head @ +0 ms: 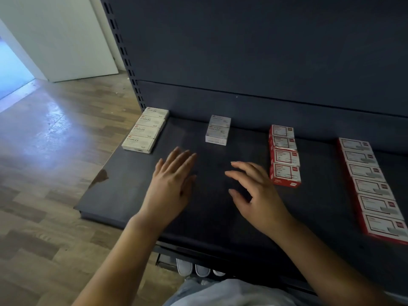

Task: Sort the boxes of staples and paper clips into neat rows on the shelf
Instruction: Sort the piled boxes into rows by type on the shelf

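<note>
While both hands hover over the dark shelf [123, 202] holding nothing, the left hand [171, 184] has its fingers [181, 157] straight and together, and the right hand [258, 195] has its fingers [240, 171] loosely spread. Beyond the left fingertips, four white staples boxes [144, 130] form a row. Ahead between the hands sit three grey boxes [218, 130]. Just right of the right hand are four red boxes [284, 154]; farther right, six more red boxes [371, 186]. Wood flooring [55, 173] and a white wall [66, 36] lie leftward.

wood-plank floor [55, 151], white wall panel [66, 36], grey shoes [194, 269]
</note>
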Demonstrator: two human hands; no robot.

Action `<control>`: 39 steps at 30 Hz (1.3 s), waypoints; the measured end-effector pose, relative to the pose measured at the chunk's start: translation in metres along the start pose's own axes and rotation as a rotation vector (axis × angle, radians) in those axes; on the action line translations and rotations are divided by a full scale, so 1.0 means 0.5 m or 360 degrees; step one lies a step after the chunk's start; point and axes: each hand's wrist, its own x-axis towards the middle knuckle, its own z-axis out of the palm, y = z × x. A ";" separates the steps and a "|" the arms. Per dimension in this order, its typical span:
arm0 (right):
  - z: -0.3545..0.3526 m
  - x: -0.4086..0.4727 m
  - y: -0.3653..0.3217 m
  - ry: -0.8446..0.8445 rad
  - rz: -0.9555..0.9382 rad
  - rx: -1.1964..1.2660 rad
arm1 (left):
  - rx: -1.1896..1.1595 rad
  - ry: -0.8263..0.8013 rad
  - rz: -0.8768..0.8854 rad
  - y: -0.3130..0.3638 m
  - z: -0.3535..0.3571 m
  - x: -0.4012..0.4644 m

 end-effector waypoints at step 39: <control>-0.618 -0.564 0.478 0.0464 0.0899 -0.0582 | -0.0222 -0.0271 0.0636 0.860 0.414 0.068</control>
